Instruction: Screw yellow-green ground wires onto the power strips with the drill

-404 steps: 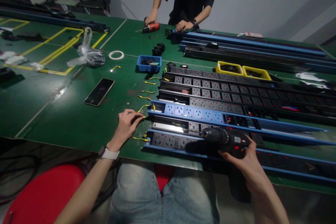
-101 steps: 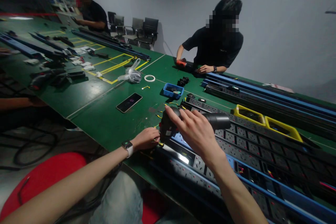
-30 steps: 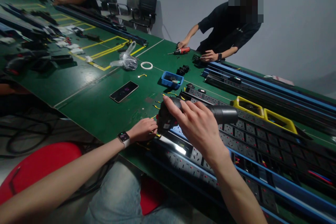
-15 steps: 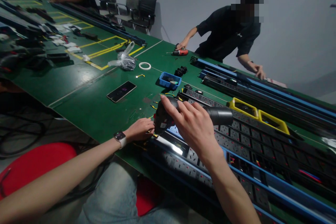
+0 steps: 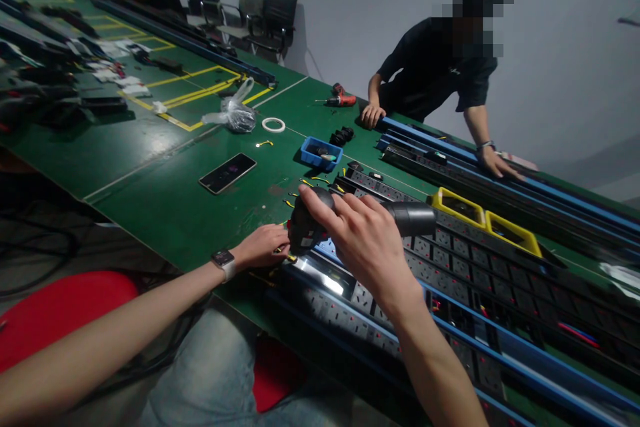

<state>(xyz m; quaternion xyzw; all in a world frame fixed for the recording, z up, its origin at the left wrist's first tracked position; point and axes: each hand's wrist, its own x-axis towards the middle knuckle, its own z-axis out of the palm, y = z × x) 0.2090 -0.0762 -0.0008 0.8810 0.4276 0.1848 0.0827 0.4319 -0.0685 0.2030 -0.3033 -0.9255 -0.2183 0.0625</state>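
Note:
My right hand (image 5: 367,247) is wrapped from above around a black power tool (image 5: 411,218). The tool has a thick round barrel pointing right and a bulky end at the left; its exact kind is partly hidden by my hand. Below it lies a blue-edged socket strip (image 5: 330,310) with black outlets and a bright reflection on its shiny panel. At the strip's left end my left hand (image 5: 260,245) has its fingers pressed together at a short yellow wire (image 5: 289,256). The tool's left end covers part of the fingertips' surroundings.
More socket strips (image 5: 465,260) fill the right side, with yellow trays (image 5: 513,233) on them. Beyond are a blue bin (image 5: 321,154), a phone (image 5: 227,173), a tape roll (image 5: 273,125), a plastic bag (image 5: 239,113) and a red drill (image 5: 341,101). A co-worker (image 5: 435,73) leans over blue rails.
The co-worker opposite has let go of the red drill and moved that hand to the rails; the other hand has come nearer along them. My hands keep nearly the same pose.

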